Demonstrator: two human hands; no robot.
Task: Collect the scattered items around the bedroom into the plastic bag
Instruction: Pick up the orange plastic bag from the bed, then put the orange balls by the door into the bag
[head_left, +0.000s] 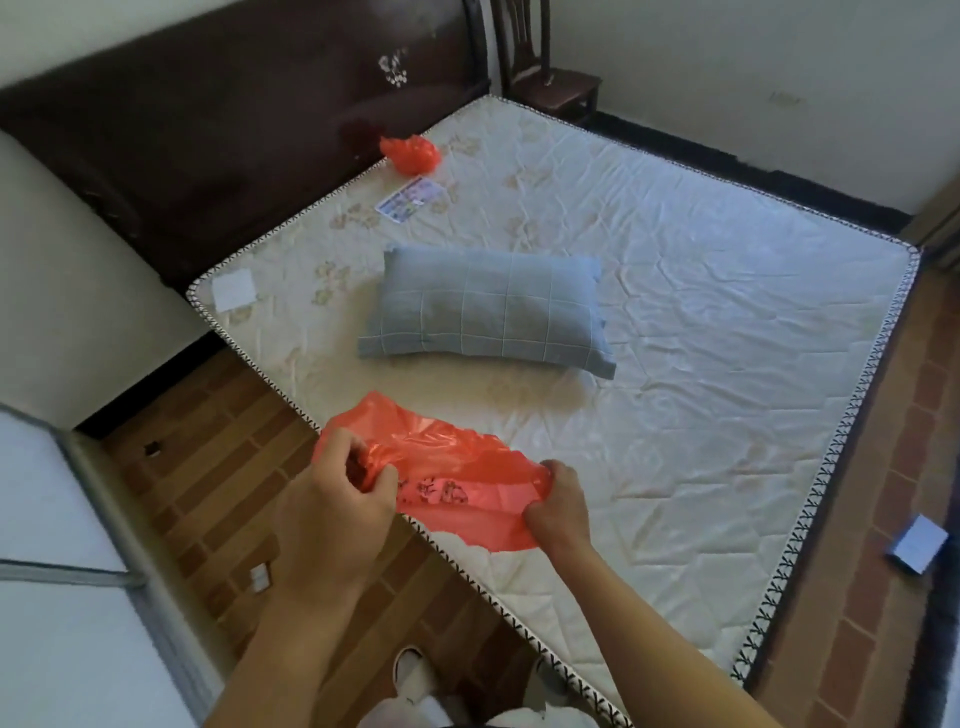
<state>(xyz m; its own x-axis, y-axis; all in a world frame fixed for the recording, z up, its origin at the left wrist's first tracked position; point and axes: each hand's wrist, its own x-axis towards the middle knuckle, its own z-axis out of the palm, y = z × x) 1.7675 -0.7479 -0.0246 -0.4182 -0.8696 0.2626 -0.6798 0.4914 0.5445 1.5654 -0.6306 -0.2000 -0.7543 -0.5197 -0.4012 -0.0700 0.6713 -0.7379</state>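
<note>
Both hands grip a red plastic bag (457, 486) over the bed (701, 364) edge: left hand (332, 514) at 9 o'clock, right hand (558, 506) at 3 o'clock. A blue pillow (488, 312) lies at 12 o'clock beyond it.

Home bedroom: bare cream quilted mattress (701, 291), dark wooden headboard (234, 119), blue checked pillow (488, 309), dark wooden chair (540, 67), brick-pattern floor (218, 467).

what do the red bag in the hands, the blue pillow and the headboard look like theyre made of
Red bag: thin glossy plastic film; it crinkles and light shows through.
Blue pillow: matte woven fabric, probably cotton, with a pale grid pattern.
Headboard: dark, smooth and slightly shiny, probably lacquered wood or leatherette; too blurred to tell.
</note>
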